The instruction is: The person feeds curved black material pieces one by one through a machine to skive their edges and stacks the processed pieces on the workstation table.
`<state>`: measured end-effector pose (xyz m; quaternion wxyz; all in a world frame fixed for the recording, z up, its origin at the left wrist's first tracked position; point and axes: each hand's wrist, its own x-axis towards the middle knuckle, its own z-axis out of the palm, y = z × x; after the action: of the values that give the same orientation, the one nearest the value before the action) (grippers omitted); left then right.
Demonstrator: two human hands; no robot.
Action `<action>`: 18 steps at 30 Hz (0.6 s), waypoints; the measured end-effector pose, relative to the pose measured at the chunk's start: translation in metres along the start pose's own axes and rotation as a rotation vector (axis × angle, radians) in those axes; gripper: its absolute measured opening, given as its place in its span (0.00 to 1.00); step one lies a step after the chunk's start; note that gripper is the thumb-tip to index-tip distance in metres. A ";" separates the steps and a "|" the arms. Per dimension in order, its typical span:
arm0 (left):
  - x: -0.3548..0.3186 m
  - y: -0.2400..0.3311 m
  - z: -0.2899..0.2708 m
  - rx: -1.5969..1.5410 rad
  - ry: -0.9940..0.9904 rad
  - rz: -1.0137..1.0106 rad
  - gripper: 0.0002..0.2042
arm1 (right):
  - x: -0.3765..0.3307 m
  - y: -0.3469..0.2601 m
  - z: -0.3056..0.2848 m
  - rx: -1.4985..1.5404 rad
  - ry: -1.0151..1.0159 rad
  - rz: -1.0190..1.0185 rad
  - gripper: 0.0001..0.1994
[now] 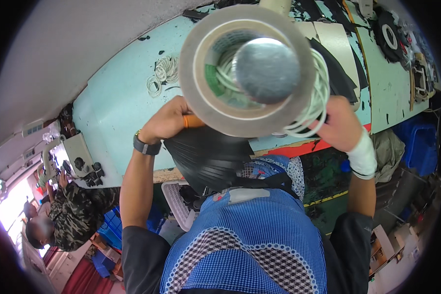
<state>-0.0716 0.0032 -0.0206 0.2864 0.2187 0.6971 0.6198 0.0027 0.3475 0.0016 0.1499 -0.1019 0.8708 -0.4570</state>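
Note:
My left hand [165,119] is closed at the upper edge of a bundle of thin black strips [206,157], which fans down over the table's front edge toward my lap. An orange band [193,121] shows at its fingers. Close in front stands a large roll of tape [191,73], with a round metal disc [266,71] and coiled white cord inside its ring. Loops of white cord [321,93] hang down its right side. My right hand [340,125], its wrist wrapped in white, is beside these loops. Its fingertips are hidden behind the cord and the roll.
Coiled white cords [164,73] lie on the pale green table [117,108]. Black sheet pieces [335,73] lie at the right. A pale basket [174,201] stands under the table's edge. To the left, a person in camouflage [78,215] sits by a sewing machine [76,154].

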 end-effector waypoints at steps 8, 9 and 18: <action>-0.012 -0.062 -0.016 0.210 -0.125 -0.089 0.18 | 0.030 0.000 0.025 -0.199 0.081 -0.345 0.08; -0.014 -0.065 -0.023 0.159 -0.126 -0.128 0.19 | 0.022 -0.003 0.018 -0.145 0.058 -0.239 0.09; -0.011 -0.045 -0.025 0.367 -0.221 -0.103 0.16 | 0.023 -0.005 0.018 -0.133 0.027 -0.266 0.06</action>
<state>-0.0783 -0.0283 -0.0619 0.3475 0.2979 0.7730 0.4393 -0.0128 0.3236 -0.0075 0.0693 -0.2202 0.8799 -0.4153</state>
